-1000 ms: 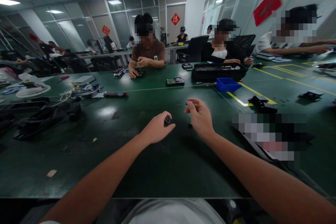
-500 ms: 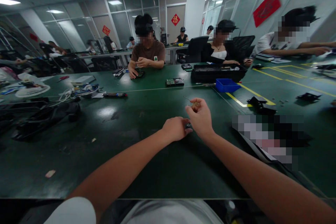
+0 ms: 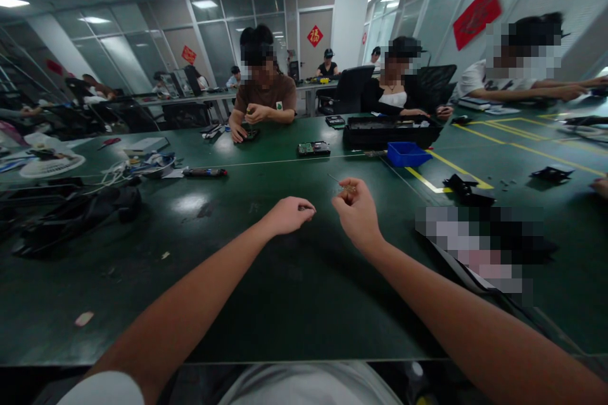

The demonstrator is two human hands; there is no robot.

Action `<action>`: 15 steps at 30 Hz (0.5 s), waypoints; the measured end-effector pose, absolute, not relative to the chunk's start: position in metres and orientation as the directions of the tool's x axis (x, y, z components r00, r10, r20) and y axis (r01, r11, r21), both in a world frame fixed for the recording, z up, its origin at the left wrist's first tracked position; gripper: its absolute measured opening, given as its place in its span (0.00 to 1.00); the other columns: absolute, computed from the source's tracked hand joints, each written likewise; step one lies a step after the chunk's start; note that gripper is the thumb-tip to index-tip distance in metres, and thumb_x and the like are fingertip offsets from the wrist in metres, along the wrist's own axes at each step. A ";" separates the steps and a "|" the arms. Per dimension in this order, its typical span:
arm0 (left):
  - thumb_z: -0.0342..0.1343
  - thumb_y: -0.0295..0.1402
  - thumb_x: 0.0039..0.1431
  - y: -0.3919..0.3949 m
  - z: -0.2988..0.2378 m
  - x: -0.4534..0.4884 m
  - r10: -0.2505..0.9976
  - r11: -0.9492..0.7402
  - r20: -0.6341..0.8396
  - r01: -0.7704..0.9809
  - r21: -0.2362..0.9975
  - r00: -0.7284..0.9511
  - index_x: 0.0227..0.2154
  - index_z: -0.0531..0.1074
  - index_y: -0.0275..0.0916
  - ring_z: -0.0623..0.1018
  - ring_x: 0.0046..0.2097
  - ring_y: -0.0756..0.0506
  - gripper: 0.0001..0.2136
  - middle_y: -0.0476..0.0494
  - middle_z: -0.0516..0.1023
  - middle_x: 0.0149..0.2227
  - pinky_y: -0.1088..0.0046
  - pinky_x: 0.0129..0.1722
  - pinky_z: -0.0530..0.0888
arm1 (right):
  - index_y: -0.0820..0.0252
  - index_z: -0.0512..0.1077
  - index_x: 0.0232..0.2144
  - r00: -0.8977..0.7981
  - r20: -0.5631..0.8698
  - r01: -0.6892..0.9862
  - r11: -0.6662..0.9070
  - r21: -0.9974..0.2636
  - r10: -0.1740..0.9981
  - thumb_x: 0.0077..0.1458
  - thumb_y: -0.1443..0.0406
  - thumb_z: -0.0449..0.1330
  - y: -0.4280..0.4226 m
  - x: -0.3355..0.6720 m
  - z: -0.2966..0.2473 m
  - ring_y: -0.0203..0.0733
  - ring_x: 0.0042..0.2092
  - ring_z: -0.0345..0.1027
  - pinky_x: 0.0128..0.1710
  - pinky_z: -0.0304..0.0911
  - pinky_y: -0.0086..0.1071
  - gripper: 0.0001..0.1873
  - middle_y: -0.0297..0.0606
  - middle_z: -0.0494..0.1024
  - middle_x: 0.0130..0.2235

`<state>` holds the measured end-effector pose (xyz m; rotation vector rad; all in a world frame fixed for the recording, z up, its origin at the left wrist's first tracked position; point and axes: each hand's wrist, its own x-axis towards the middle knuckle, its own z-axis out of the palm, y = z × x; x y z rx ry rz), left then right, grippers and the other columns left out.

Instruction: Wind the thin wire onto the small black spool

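Head view: count one green table (image 3: 266, 310), one long black tray (image 3: 380, 140) toward the far side, one blue bin (image 3: 407, 155) just in front of the tray, plus one bare right hand (image 3: 360, 212) and one bare left hand (image 3: 286, 215), near each other but not touching. See one slim tool (image 3: 349, 188) pinched between thumb and bent fingers of the right hand, thin tip clear of the fingertips, aimed away and leftward. Make out one small dark piece (image 3: 304, 207) inside the curled thumb and fingers of the left hand, mostly hidden, too small to identify.
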<state>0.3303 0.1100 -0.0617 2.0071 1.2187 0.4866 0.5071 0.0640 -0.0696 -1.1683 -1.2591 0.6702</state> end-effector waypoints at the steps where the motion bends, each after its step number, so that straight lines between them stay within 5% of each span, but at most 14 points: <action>1: 0.53 0.35 0.59 0.114 -0.059 0.316 0.900 -0.184 -0.081 0.541 0.820 0.429 0.37 0.78 0.39 0.70 0.24 0.52 0.10 0.44 0.77 0.32 0.77 0.22 0.65 | 0.54 0.64 0.43 0.225 0.361 0.205 0.318 -0.926 0.905 0.49 0.65 0.59 0.064 0.507 -0.069 0.37 0.24 0.59 0.25 0.55 0.33 0.16 0.25 0.64 0.24; 4: 0.57 0.39 0.57 0.123 -0.053 0.267 0.958 0.085 -0.156 0.283 0.955 0.240 0.35 0.74 0.37 0.65 0.21 0.55 0.10 0.47 0.71 0.30 0.81 0.15 0.52 | 0.56 0.67 0.43 0.183 0.348 0.255 0.298 -0.920 0.919 0.54 0.61 0.59 0.063 0.506 -0.069 0.38 0.25 0.63 0.25 0.57 0.34 0.14 0.27 0.68 0.24; 8: 0.61 0.39 0.56 0.125 -0.045 0.191 0.981 0.191 -0.190 -0.008 0.982 0.028 0.32 0.68 0.36 0.63 0.20 0.56 0.11 0.51 0.66 0.27 0.84 0.14 0.51 | 0.59 0.70 0.43 0.151 0.302 0.280 0.252 -0.926 0.941 0.59 0.58 0.55 0.064 0.505 -0.071 0.41 0.29 0.69 0.30 0.62 0.35 0.14 0.33 0.74 0.25; 15: 0.43 0.27 0.65 0.093 -0.023 0.071 0.884 0.188 -0.234 -0.149 0.971 -0.405 0.33 0.69 0.34 0.63 0.20 0.56 0.09 0.54 0.67 0.21 0.85 0.19 0.52 | 0.59 0.72 0.43 0.102 0.289 0.296 0.248 -0.922 0.952 0.59 0.58 0.56 0.067 0.506 -0.075 0.41 0.29 0.70 0.33 0.64 0.37 0.13 0.33 0.75 0.25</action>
